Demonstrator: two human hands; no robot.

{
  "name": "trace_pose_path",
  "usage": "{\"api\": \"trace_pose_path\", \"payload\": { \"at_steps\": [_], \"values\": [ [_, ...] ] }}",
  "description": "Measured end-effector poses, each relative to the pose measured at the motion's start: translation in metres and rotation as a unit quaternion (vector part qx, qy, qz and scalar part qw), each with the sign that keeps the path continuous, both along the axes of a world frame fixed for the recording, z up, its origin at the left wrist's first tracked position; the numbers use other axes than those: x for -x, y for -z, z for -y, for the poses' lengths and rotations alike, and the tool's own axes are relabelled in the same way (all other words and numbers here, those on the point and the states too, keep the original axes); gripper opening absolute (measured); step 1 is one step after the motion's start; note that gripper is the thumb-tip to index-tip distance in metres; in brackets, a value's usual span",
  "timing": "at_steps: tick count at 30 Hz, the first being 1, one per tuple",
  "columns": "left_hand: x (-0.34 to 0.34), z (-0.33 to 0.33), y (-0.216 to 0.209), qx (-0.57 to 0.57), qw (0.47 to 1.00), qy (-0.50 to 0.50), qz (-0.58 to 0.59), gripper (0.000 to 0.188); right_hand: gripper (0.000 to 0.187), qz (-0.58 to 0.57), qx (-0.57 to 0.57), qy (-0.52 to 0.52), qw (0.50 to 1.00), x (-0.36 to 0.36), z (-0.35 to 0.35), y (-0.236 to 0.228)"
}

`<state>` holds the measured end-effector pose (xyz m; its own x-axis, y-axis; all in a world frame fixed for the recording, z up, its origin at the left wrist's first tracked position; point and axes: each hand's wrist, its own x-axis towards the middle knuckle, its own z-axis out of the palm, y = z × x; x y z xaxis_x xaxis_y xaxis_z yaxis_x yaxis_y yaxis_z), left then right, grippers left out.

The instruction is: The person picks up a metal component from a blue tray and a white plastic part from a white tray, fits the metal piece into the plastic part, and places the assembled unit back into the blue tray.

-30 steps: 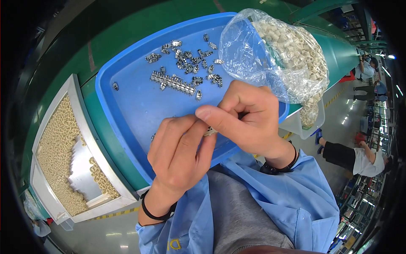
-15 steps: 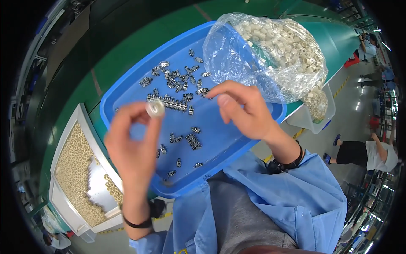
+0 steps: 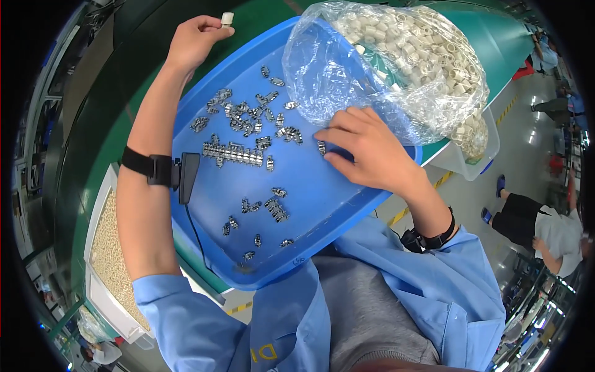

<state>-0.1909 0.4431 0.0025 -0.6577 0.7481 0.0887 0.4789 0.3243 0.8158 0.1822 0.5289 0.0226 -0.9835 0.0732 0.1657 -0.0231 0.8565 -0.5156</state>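
My left hand [image 3: 193, 44] is stretched out beyond the far left rim of the blue tray [image 3: 410, 155]. It pinches a small white cylindrical plastic piece [image 3: 227, 20] between thumb and fingers. Over the tray's right side, my right hand [image 3: 377, 152] is curled, with a small dark metal part [image 3: 321, 147] between the tips of its thumb and index finger. Left of that hand, similar shiny metal parts [image 3: 245, 118] lie loose in the tray. Several stand joined in a row [image 3: 232, 154], and a shorter group [image 3: 276, 209] sits nearer to me.
A clear plastic bag [image 3: 427, 49] full of white ring-shaped pieces overlaps the tray's far right corner. A white-framed tray [image 3: 99, 273] of small beige pieces is at the left, partly behind my left arm. A clear bin [image 3: 489, 139] stands at right. People are in the background.
My left hand has swung from over the tray to beyond its far left edge, carrying the white piece. My right hand has drawn slightly away from the metal parts, a small one between its fingertips.
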Motion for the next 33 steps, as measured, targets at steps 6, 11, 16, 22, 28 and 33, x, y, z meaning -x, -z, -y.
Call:
{"api": "trace_pose_path", "payload": {
  "at_steps": [6, 11, 16, 22, 28, 33],
  "values": [
    [0.012, -0.013, 0.025, 0.052, 0.998, 0.031, 0.006, 0.027, 0.028, -0.004, -0.014, -0.022, 1.000, -0.004, -0.001, 0.007],
    [0.016, -0.019, 0.033, 0.072, 0.996, 0.032, -0.036, 0.029, 0.027, -0.003, -0.003, -0.034, 0.999, -0.001, -0.005, 0.006],
    [0.010, -0.024, 0.022, 0.141, 0.986, 0.037, -0.079, 0.032, 0.026, 0.003, 0.042, -0.044, 0.998, 0.002, -0.007, 0.007],
    [-0.014, 0.047, -0.046, -0.058, 0.994, 0.031, -0.083, 0.039, 0.025, -0.041, 0.050, -0.067, 0.996, 0.007, 0.001, 0.005],
    [-0.130, 0.185, -0.207, -0.105, 0.991, -0.055, -0.063, 0.023, 0.016, -0.047, 0.072, -0.019, 0.996, 0.005, 0.016, -0.008],
    [-0.147, 0.365, -0.214, 0.041, 0.972, -0.174, -0.153, 0.025, 0.013, 0.070, 0.114, 0.001, 0.991, 0.013, 0.032, -0.012]
  ]
}}
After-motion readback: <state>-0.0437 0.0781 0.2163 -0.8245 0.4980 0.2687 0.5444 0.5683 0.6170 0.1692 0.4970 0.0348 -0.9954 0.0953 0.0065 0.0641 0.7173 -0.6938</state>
